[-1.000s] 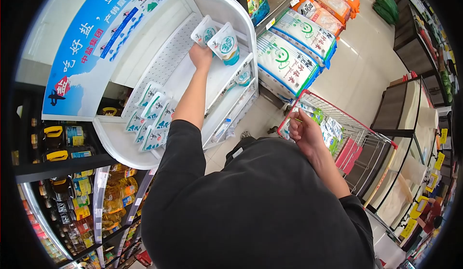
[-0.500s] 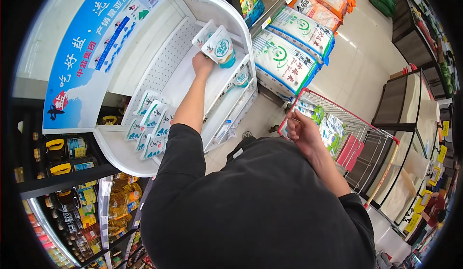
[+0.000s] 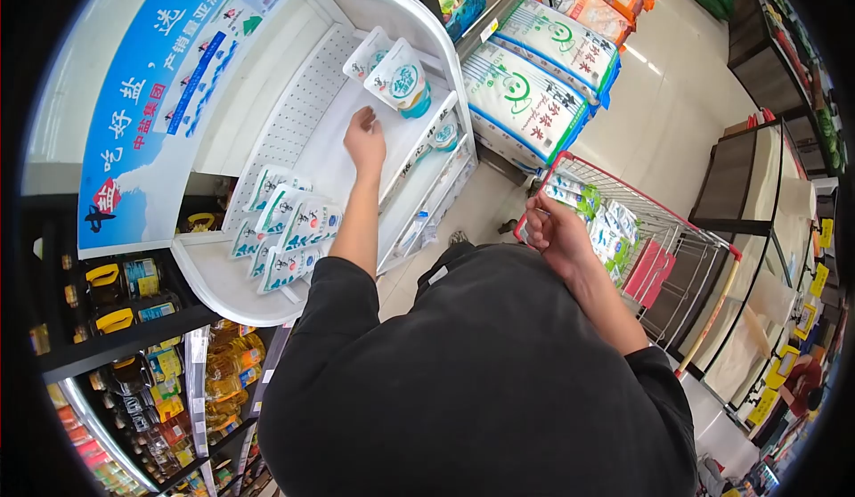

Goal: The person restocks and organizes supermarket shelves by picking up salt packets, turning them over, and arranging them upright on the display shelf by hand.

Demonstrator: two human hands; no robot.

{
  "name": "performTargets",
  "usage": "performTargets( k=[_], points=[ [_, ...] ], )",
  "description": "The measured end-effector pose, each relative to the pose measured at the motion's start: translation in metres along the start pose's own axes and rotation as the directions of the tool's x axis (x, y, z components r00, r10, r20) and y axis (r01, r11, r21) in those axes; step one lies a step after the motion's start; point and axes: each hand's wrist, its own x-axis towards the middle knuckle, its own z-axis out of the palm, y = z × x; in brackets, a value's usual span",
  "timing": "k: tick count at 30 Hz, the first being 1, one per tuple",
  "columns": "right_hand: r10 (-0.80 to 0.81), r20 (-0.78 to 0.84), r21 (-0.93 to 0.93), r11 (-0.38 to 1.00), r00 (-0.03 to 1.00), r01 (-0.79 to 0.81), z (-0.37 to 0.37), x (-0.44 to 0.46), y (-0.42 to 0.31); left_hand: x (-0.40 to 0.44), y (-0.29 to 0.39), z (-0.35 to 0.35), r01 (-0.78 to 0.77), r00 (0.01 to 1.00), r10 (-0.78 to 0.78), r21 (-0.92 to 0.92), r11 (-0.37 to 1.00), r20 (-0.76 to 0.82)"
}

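My left hand [image 3: 365,141] is over the white display shelf [image 3: 325,154], empty, with its fingers loosely bent and apart. Just beyond its fingertips, two upright salt packets stand together at the shelf's far end: a front white-and-teal packet [image 3: 401,80] and one behind it [image 3: 366,54]. A gap separates the hand from them. Several more salt packets [image 3: 298,223] lie overlapping at the shelf's near end. My right hand [image 3: 557,234] is raised beside the shopping cart [image 3: 672,218], its fingers curled into a loose fist with nothing visible in them.
Green-and-white packages [image 3: 610,234] fill part of the cart. Large rice bags [image 3: 517,96] are stacked right of the display. Oil bottles [image 3: 232,372] line shelves at lower left. A blue sign [image 3: 142,141] tops the display. More shelving [image 3: 739,181] stands across the aisle.
My left hand has let go of the front salt packet and drawn back slightly towards me. Both packets stay standing at the far end. My right hand has barely moved.
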Motion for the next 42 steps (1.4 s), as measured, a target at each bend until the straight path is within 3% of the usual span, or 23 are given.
performTargets(
  k=[1, 3, 5, 7, 9, 10, 12, 13, 15, 19, 21, 24, 28, 30, 31, 33, 37, 42],
  points=[
    [0.001, 0.003, 0.005, 1.0, 1.0, -0.001, 0.0, 0.001, 0.0, -0.019, 0.012, -0.005, -0.005, 0.985, -0.01, -0.089, 0.996, -0.17],
    [0.006, -0.001, 0.015, 1.0, 1.0, -0.006, 0.0, 0.001, 0.0, -0.064, 0.064, -0.02, -0.073, 0.954, 0.047, -0.079, 0.994, -0.295],
    [0.008, -0.029, -0.002, 1.0, 1.0, -0.008, 0.001, 0.003, -0.002, -0.104, 0.088, -0.02, -0.204, 0.958, 0.193, -0.028, 0.979, -0.211],
    [0.022, -0.031, 0.01, 1.0, 0.999, -0.021, -0.003, 0.008, 0.002, -0.142, 0.068, -0.005, -0.347, 0.935, 0.346, -0.001, 0.938, 0.075],
    [0.025, -0.022, 0.017, 1.0, 0.999, -0.025, -0.002, 0.011, 0.002, -0.165, 0.027, 0.023, -0.298, 0.872, 0.265, 0.017, 0.954, 0.411],
    [0.039, -0.03, -0.012, 0.999, 0.999, -0.039, 0.0, 0.012, 0.001, -0.167, 0.013, 0.033, -0.295, 0.873, 0.263, 0.016, 0.955, 0.411],
    [0.051, -0.055, -0.041, 0.998, 0.997, -0.053, 0.004, 0.01, 0.002, -0.159, -0.005, 0.058, -0.276, 0.909, 0.172, 0.239, 0.931, 0.38],
    [0.056, -0.064, -0.067, 0.996, 0.996, -0.06, 0.006, 0.008, 0.003, -0.149, -0.011, 0.068, -0.268, 0.908, 0.165, 0.23, 0.936, 0.384],
    [0.068, -0.084, -0.104, 0.992, 0.994, -0.077, 0.006, 0.005, 0.004, -0.116, -0.03, 0.085, -0.132, 0.906, -0.078, 0.454, 0.881, 0.416],
    [0.064, -0.153, -0.085, 0.993, 0.986, -0.077, 0.007, -0.002, 0.003, -0.085, -0.091, 0.134, -0.168, 0.913, -0.037, 0.457, 0.873, 0.407],
    [0.057, -0.196, -0.085, 0.993, 0.979, -0.075, 0.004, -0.005, 0.003, -0.075, -0.082, 0.141, 0.102, 0.818, -0.333, 0.452, 0.886, 0.469],
    [0.028, -0.208, -0.046, 0.998, 0.978, -0.039, -0.006, -0.011, 0.005, -0.069, -0.067, 0.143, 0.07, 0.795, -0.327, 0.458, 0.886, 0.512],
    [0.009, -0.268, -0.011, 1.0, 0.963, -0.013, -0.011, -0.017, 0.007, -0.078, -0.12, 0.171, 0.177, 0.772, -0.402, 0.44, 0.88, 0.493],
    [0.01, -0.293, -0.002, 1.0, 0.956, -0.011, -0.013, -0.018, 0.008, -0.09, -0.143, 0.189, 0.286, 0.917, -0.337, 0.236, 0.929, 0.215],
    [0.013, -0.297, 0.004, 1.0, 0.955, -0.013, -0.015, -0.019, 0.008, -0.092, -0.129, 0.18, 0.294, 0.916, -0.343, 0.235, 0.927, 0.209],
    [0.014, -0.29, 0.002, 1.0, 0.957, -0.014, -0.018, -0.015, 0.007, -0.092, -0.077, 0.145, 0.048, 0.866, -0.259, 0.446, 0.894, 0.427],
    [0.002, -0.284, 0.004, 1.0, 0.959, -0.001, -0.016, -0.001, 0.006, -0.109, -0.068, 0.126, -0.04, 0.884, -0.216, 0.527, 0.849, 0.415],
    [0.023, -0.227, -0.093, 0.995, 0.974, -0.045, -0.005, 0.01, 0.006, -0.108, -0.11, 0.143, -0.064, 0.946, -0.067, 0.386, 0.92, 0.316]
  ],
)
